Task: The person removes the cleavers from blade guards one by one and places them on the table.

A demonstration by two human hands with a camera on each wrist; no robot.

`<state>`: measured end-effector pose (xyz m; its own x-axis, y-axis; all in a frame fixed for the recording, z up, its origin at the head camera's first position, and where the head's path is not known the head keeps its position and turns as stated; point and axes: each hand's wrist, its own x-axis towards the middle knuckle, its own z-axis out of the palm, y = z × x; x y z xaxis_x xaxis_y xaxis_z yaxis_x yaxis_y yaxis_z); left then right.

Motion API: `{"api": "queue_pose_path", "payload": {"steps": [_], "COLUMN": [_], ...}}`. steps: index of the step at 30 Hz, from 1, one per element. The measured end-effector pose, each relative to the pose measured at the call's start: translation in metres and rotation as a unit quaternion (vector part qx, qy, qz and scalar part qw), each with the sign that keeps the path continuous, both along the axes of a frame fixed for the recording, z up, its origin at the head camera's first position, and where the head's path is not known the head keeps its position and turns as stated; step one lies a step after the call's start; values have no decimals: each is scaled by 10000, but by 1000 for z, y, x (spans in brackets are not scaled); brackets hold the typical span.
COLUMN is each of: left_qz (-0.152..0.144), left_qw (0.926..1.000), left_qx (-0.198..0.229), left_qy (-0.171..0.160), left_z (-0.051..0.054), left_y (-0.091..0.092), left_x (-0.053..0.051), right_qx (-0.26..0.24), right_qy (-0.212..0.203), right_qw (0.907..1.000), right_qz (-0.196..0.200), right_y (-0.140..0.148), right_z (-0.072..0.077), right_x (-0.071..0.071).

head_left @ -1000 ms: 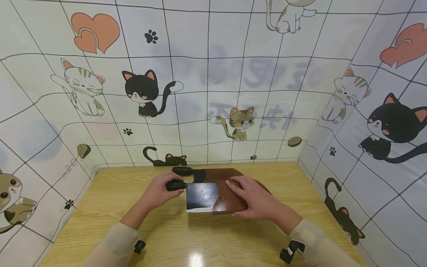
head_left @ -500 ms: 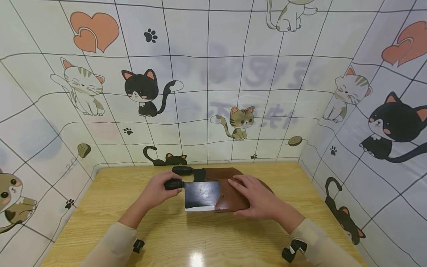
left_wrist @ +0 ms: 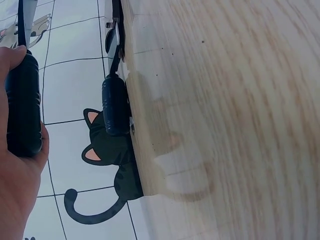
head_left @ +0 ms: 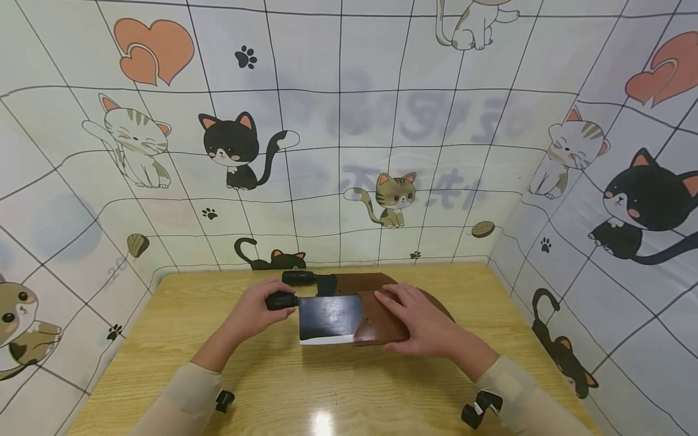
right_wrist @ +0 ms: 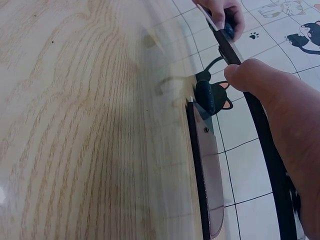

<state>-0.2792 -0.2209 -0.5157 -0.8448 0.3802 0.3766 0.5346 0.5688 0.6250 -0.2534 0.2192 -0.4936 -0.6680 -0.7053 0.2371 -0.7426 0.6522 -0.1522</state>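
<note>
My left hand (head_left: 256, 312) grips the black handle (left_wrist: 24, 105) of a cleaver, whose wide dark blade (head_left: 329, 318) with a bright edge points right. The blade's right part is hidden inside a brown leather sheath (head_left: 378, 321) with a small rivet. My right hand (head_left: 422, 327) holds that sheath, thumb along the lower edge and fingers over the front face; in the right wrist view the sheath (right_wrist: 265, 145) shows edge-on, held above the table. Behind it lies a second knife with a black handle (head_left: 299, 278), its blade mostly covered by another brown sheath (right_wrist: 212, 180).
The wood-grain table (head_left: 338, 387) ends against a white grid-patterned cloth wall (head_left: 316, 127) printed with cartoon cats, with more of it at both sides. The second knife lies near the table's back edge. Black devices (head_left: 480, 409) sit on both wrists.
My left hand has moved slightly left with the cleaver, while my right hand has shifted slightly right with the sheath. More of the blade now shows outside the sheath.
</note>
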Motion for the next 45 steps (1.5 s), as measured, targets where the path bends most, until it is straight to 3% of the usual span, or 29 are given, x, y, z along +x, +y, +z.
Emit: {"api": "queue_pose_path", "payload": {"steps": [12, 25, 45], "left_qz": [-27, 55, 112], "left_qw": [10000, 10000, 9995], "left_qx": [59, 31, 139], "left_qy": [-67, 44, -263], "left_z": [-1, -1, -3], "left_y": [-4, -10, -25], "left_x": [1, 1, 2], "right_qx": [23, -19, -82], "right_qy": [134, -142, -170], "right_qw": [9999, 9999, 9998], "right_qz": [8, -3, -19], "right_y": [2, 9, 15], "right_z": [-6, -2, -1], "right_x": [-2, -2, -4]}}
